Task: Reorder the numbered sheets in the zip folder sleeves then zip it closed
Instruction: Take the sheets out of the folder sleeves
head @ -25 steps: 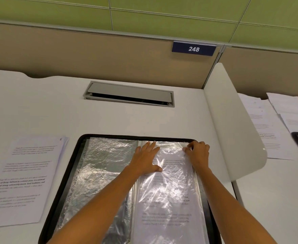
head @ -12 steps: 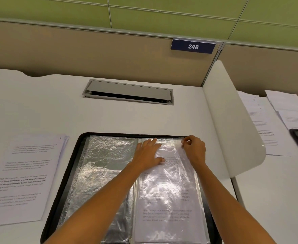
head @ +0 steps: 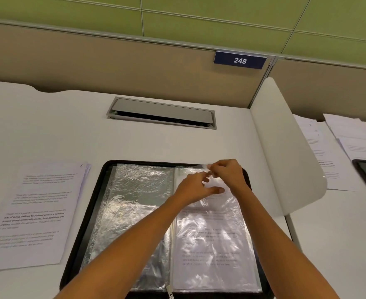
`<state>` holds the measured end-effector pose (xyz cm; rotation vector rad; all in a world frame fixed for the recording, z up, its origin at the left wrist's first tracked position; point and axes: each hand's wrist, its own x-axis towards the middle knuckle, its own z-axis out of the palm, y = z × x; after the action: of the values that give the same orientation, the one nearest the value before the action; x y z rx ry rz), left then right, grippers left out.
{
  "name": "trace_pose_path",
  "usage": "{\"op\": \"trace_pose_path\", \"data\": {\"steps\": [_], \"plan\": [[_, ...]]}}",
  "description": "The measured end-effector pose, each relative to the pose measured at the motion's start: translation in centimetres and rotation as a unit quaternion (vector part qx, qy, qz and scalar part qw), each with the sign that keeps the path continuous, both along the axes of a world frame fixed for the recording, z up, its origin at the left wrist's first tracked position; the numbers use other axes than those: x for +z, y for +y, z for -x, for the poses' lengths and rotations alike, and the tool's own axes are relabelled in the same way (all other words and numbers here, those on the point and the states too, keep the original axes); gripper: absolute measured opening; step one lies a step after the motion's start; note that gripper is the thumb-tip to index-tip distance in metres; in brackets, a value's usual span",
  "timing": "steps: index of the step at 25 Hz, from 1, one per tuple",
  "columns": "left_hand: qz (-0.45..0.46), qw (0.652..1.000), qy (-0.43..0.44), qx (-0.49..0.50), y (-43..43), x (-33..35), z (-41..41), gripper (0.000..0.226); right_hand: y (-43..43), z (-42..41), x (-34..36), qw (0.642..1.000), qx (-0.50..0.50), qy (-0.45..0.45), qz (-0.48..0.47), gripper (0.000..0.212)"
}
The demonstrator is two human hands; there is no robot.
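Pinching the sleeve [head: 210, 240] at its far edge, right hand [head: 227, 175] and, seemingly, left hand [head: 191, 188] should part it gently.

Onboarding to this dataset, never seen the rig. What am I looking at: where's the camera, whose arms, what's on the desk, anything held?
There is no robot: a person works with bare hands, and the one camera sits on their head, looking forward and down. On the white desk lies an open black zip folder with clear plastic sleeves. The right sleeve holds a printed sheet; the left sleeve looks empty. A stack of printed sheets, the top one marked 6, lies left of the folder. The right hand pinches the right sleeve's top edge. The left hand is at the same opening, fingers curled; whether it grips anything is unclear.
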<state>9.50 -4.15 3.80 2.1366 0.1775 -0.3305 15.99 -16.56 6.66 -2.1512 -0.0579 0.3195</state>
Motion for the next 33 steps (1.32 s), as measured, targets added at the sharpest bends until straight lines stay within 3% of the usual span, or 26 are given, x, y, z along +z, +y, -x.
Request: {"op": "trace_pose_path", "data": {"steps": [4, 8, 15, 18, 24, 26, 33], "plan": [[0.163, 0.981, 0.011, 0.107, 2.3, 1.7, 1.0, 0.040, 2.8, 0.6, 2.6, 0.988, 0.042, 0.119, -0.088, 0.029], [0.210, 0.958, 0.028, 0.192, 6.8, 2.1, 2.8, 0.017, 6.1, 1.6, 2.8, 0.976, 0.103, 0.169, -0.091, 0.036], [0.128, 0.951, 0.050, 0.278, 16.3, 1.6, 6.4, 0.009, 11.1, 4.2, 2.0, 0.968, 0.036, 0.187, -0.166, 0.028], [0.070, 0.943, 0.036, 0.324, 19.6, 0.7, 7.0, 0.000, 11.9, 5.4, 1.1, 0.983, 0.039, 0.143, -0.109, 0.026], [-0.075, 0.949, 0.033, 0.304, 23.3, -0.2, 7.1, 0.014, 13.9, 9.5, -2.3, 0.986, 0.141, 0.047, 0.073, 0.024], [-0.101, 0.949, 0.044, 0.294, 23.9, -0.6, 7.4, 0.010, 14.4, 10.3, -2.6, 0.983, 0.154, 0.039, 0.089, 0.026], [-0.183, 0.938, 0.020, 0.293, 23.2, -1.4, 7.4, 0.026, 13.4, 10.6, -2.6, 0.980, 0.187, 0.018, 0.064, 0.028]]}}
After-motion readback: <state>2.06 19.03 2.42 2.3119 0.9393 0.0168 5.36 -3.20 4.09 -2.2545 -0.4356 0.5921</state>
